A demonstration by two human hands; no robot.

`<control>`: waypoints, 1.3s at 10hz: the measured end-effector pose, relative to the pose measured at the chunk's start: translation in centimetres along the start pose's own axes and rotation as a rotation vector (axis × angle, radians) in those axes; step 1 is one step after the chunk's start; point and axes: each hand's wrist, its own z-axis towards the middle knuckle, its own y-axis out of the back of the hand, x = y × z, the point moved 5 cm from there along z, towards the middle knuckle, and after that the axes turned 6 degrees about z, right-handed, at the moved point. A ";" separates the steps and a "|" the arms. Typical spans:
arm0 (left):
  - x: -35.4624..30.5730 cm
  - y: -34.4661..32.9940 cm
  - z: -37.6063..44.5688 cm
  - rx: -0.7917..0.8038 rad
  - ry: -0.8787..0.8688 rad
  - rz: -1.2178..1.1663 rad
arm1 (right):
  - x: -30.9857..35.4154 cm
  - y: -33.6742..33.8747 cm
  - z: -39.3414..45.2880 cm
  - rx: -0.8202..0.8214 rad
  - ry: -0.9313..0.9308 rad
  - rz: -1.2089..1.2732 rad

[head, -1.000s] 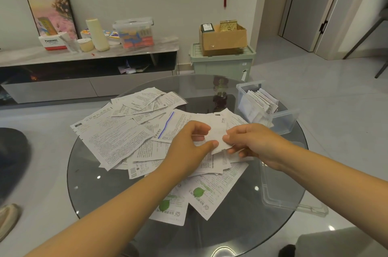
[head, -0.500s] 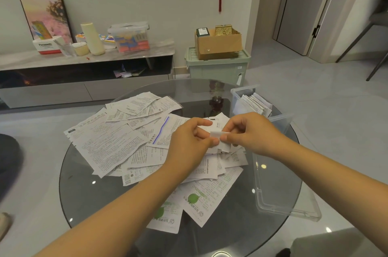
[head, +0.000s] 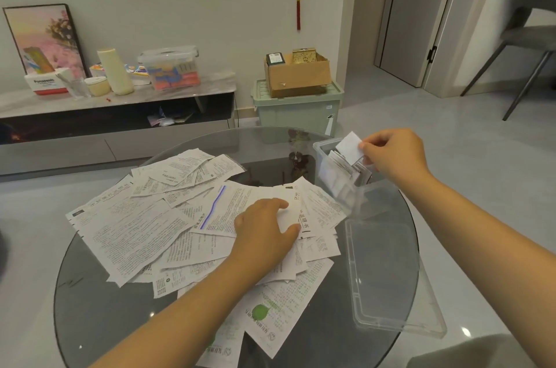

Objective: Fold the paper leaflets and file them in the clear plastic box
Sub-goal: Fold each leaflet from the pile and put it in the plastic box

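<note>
A: Clear plastic, that box (head: 337, 184) at the far right of the glass tabletop (head: 90, 301), and it is already partly filled with folded leaflets (head: 341, 164) standing on edge. Why is the right hand (head: 391, 154) up there?

B: It pinches a small folded leaflet (head: 349, 147) between thumb and fingertips, just above the box's open top. Holding it by one edge leaves the rest of the slip free, so I'd judge it is about to be slotted in among the others.

A: And the lid (head: 388, 277)?

B: It lies flat on the tabletop on the near side of the box, out of the way of the opening.

A: What about the left hand (head: 267, 229)?

B: It rests on the heap of unfolded leaflets (head: 144, 226) spread across the middle of the tabletop, fingers loosely spread, thumb out, touching a top sheet. It holds nothing that I can see; likely it is steadying the pile or picking out the next sheet.

A: The arms?

B: The left forearm reaches straight forward over the near sheets. The right one stretches further out and to the right, wrist bent down towards the box.

A: Much left?

B: Many sheets lie unfolded, so I'd say plenty.
</note>
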 end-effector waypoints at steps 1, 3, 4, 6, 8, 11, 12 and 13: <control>0.2 -0.6 0.1 0.057 0.015 0.061 | 0.0 -1.1 0.4 0.053 -0.025 -0.102; 0.1 -0.9 0.3 0.067 0.009 0.086 | -0.4 -3.3 1.0 0.137 -0.078 -0.195; 0.1 -1.0 0.3 0.067 0.005 0.083 | -0.5 -3.4 1.3 0.140 -0.077 -0.206; 0.4 -0.9 0.1 0.073 -0.005 0.083 | 0.0 -2.4 1.9 0.045 -0.056 -0.127; 0.4 -0.9 0.1 0.076 -0.003 0.079 | -0.7 -2.4 1.7 0.029 -0.041 -0.209; 0.4 -1.0 0.2 0.089 0.005 0.098 | -0.4 -2.5 1.5 0.025 0.039 -0.333; 0.3 -1.1 0.2 0.094 0.002 0.099 | -0.5 -3.0 1.5 0.070 0.055 -0.370; 0.3 -1.1 0.2 0.099 0.003 0.107 | -0.4 -2.8 1.6 0.063 0.046 -0.348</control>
